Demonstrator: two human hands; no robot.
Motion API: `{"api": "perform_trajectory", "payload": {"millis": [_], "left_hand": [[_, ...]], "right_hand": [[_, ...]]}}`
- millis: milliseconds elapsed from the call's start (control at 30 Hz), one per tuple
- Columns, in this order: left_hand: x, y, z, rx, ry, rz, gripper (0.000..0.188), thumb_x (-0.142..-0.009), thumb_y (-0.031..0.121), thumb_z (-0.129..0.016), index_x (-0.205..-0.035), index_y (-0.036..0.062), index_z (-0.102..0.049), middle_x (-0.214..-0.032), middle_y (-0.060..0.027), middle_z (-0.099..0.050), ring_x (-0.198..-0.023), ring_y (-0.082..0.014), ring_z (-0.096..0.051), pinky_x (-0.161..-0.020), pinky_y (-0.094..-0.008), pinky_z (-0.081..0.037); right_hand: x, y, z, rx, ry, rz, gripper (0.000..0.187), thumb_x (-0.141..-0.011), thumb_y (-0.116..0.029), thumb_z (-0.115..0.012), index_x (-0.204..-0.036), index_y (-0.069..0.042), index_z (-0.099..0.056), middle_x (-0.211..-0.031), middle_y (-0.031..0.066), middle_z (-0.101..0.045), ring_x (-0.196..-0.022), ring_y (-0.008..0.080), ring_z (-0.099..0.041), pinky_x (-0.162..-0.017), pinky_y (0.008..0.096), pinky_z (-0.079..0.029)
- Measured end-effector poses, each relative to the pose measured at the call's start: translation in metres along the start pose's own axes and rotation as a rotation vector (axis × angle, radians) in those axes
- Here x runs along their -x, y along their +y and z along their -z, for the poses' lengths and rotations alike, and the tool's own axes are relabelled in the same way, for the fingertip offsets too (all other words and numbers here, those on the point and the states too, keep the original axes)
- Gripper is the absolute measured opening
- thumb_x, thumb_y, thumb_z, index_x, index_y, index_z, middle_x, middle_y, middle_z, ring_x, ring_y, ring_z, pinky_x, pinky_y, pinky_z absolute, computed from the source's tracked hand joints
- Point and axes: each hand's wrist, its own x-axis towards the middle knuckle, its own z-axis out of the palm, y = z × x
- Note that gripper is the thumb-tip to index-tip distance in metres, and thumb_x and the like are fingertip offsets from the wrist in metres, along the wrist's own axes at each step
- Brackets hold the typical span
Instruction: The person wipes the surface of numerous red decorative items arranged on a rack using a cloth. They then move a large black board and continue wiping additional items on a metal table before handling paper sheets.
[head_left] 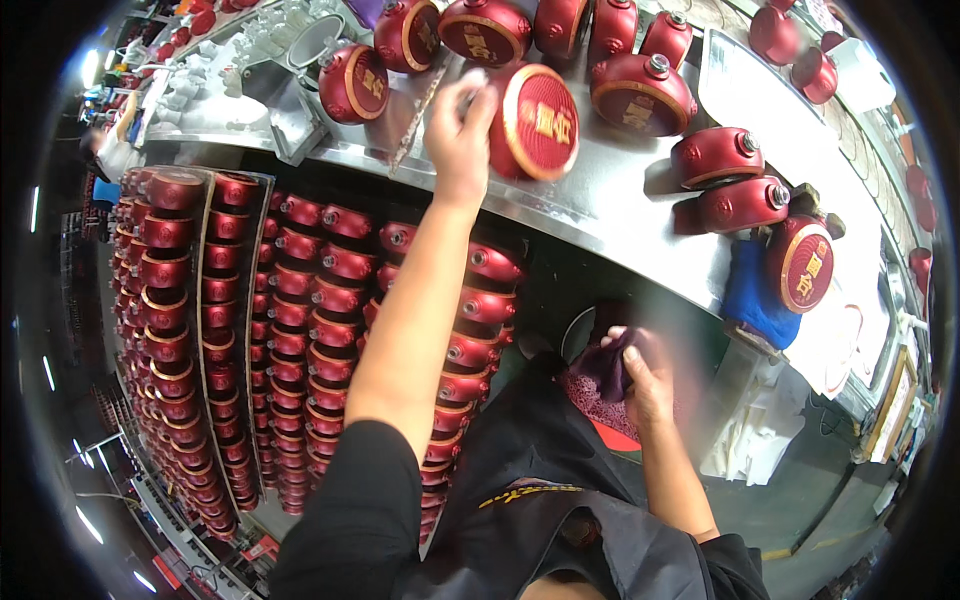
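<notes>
My left hand (460,130) is closed at the left side of a round, flat red bottle (540,122), holding it up over the metal table. The bottle's disc-shaped face carries gold lettering inside a gold rim; its neck is hidden by my fingers. Lower down, in front of my lap, my right hand (648,385) grips a bunched dark purple cloth (606,368). Beneath that cloth shows a pinkish, bubbly surface (592,402), perhaps suds in a container. Several similar red bottles (640,95) stand along the table's far side.
The metal table (610,225) runs across in front of me. Two red bottles (715,158) lie at the right, and another (803,262) leans on a blue cloth (758,290). Stacked rows of red bottles (165,270) fill the left. White cloths (755,420) hang at the right.
</notes>
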Motion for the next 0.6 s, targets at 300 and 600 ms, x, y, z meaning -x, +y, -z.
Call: {"api": "perform_trajectory", "payload": {"millis": [300, 600], "left_hand": [[0.151, 0.126, 0.090, 0.290, 0.183, 0.092, 0.024, -0.096, 0.015, -0.059, -0.115, 0.0000, -0.057, -0.133, -0.0145, -0.054, -0.115, -0.0152, -0.052, -0.102, -0.0300, -0.039], [0.292, 0.236, 0.205, 0.183, 0.381, -0.030, 0.026, -0.092, 0.008, -0.062, -0.116, -0.0017, -0.057, -0.138, -0.0137, -0.050, -0.096, -0.0071, -0.052, -0.092, -0.0239, -0.041]], "right_hand": [[0.007, 0.015, -0.121, 0.318, -0.239, 0.286, 0.035, -0.094, -0.008, -0.060, -0.126, 0.000, -0.049, -0.125, 0.0073, -0.054, -0.115, 0.0145, -0.051, -0.102, 0.0308, -0.039], [0.087, 0.089, -0.184, 0.401, -0.542, 0.113, 0.052, -0.094, -0.010, -0.060, -0.141, -0.002, -0.039, -0.131, 0.0087, -0.051, -0.116, 0.0166, -0.051, -0.102, 0.0307, -0.038]]}}
